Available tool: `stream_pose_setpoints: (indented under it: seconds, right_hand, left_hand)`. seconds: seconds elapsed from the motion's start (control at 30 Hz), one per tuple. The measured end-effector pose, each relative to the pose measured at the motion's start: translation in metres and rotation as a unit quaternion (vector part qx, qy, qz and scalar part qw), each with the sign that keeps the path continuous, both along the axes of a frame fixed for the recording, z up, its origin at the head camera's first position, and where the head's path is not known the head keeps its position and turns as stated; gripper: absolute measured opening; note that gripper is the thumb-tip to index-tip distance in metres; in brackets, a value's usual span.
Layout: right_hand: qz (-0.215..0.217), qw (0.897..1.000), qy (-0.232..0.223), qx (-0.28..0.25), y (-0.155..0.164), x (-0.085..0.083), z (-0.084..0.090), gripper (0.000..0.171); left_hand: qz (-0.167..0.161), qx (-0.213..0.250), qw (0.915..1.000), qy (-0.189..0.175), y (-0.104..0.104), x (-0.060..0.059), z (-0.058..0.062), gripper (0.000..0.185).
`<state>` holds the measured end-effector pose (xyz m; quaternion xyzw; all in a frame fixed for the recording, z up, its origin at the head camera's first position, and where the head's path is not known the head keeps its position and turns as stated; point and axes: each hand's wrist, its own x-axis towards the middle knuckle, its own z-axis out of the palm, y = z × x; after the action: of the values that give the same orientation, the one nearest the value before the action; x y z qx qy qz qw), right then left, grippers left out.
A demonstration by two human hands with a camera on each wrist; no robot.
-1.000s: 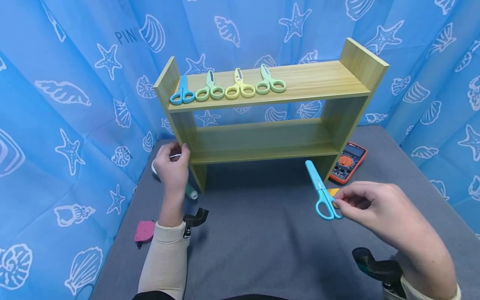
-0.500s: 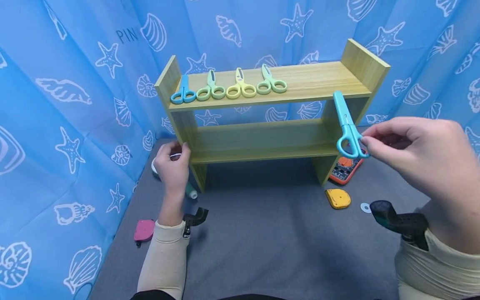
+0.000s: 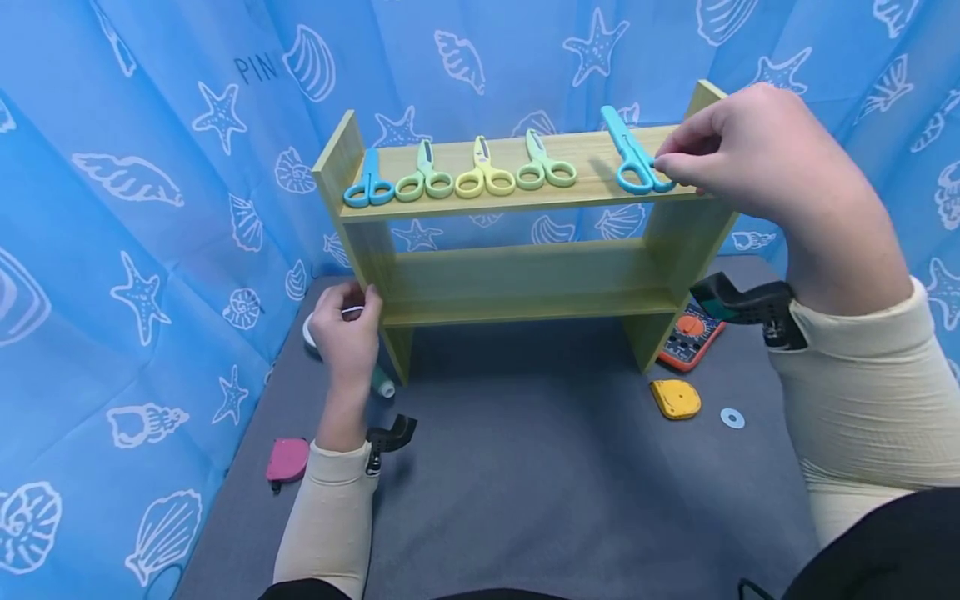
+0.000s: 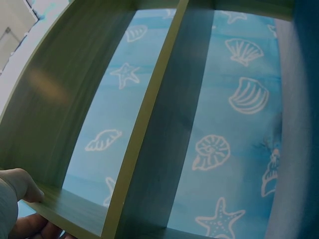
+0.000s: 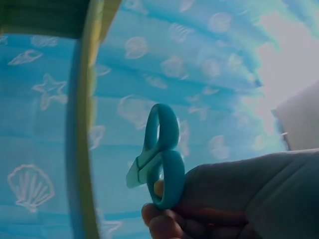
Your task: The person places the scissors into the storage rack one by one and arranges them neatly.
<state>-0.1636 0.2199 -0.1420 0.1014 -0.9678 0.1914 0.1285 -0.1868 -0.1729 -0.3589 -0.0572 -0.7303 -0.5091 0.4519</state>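
Raised from table height to the top shelf (image 3: 600,187), turquoise closed-bladed scissors (image 3: 630,154), pinched by right hand (image 3: 757,158), left hand (image 3: 345,337) gripping the shelf's side panel

Four plastic scissors (image 3: 459,173) lie left on the wooden shelf unit's top (image 3: 585,148); the teal scissors (image 3: 632,157) lie right of them.

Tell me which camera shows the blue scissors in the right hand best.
The head view: the blue scissors appear whole at the top shelf, pinched by the right hand. The right wrist view shows only the handle loops from below; the left wrist view shows none.
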Motion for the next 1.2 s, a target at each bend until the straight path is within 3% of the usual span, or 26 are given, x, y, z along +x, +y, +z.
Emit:
stream_pose_setpoints:
  seconds: [0.17,0.33,0.57,0.9,1.1,1.2]
  right_hand:
    - [0.012,0.999,-0.030,0.004,-0.003,-0.029,-0.001,0.039]
    - [0.018,0.999,-0.042,-0.002,-0.006,-0.046,-0.006,0.038]
    - [0.004,0.998,-0.050,-0.031,-0.006,-0.056,-0.015,0.040]
    - [-0.025,0.988,-0.056,-0.145,-0.002,-0.059,-0.030,0.045]
    - [-0.033,0.978,-0.027,-0.206,0.000,-0.057,-0.035,0.049]
    - [-0.021,0.970,0.046,-0.236,-0.003,-0.053,-0.039,0.047]
  left_hand:
    - [-0.008,0.002,1.0000,0.006,0.011,0.014,0.014,0.010]
    - [-0.011,-0.005,0.9999,0.008,0.014,0.021,0.020,0.008]
    - [-0.015,-0.013,0.9998,0.005,0.015,0.024,0.020,0.007]
    - [-0.004,-0.023,0.9997,0.009,0.017,0.026,0.019,0.005]
    - [0.009,-0.033,0.9994,0.011,0.001,0.005,-0.006,0.009]
    - [0.023,-0.054,0.9980,0.023,-0.007,0.000,-0.011,0.010]
